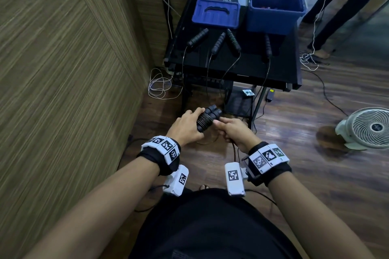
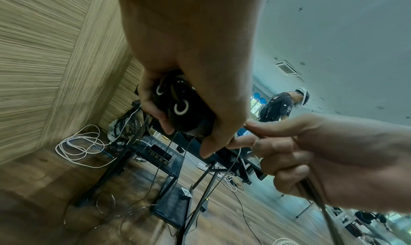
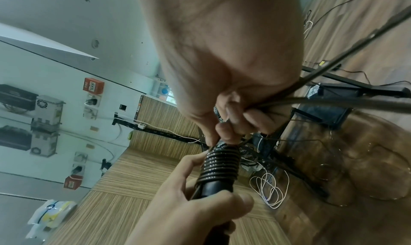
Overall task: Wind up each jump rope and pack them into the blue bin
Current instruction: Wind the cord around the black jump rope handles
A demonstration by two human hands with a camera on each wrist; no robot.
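Black rope half wound in both hands

Black jump rope handles (image 1: 207, 119), wrapped in tight coils, sit gripped in the left hand (image 1: 186, 127). Beside it, the right hand (image 1: 235, 130) pinches the loose cord (image 3: 333, 102). Farther off, four handles (image 1: 219, 43) lie on the dark surface (image 1: 284, 65) before the blue bin (image 1: 273, 19).

Six rope handles (image 1: 197, 37), one blue bin (image 1: 275, 9), one lid (image 1: 216, 13).
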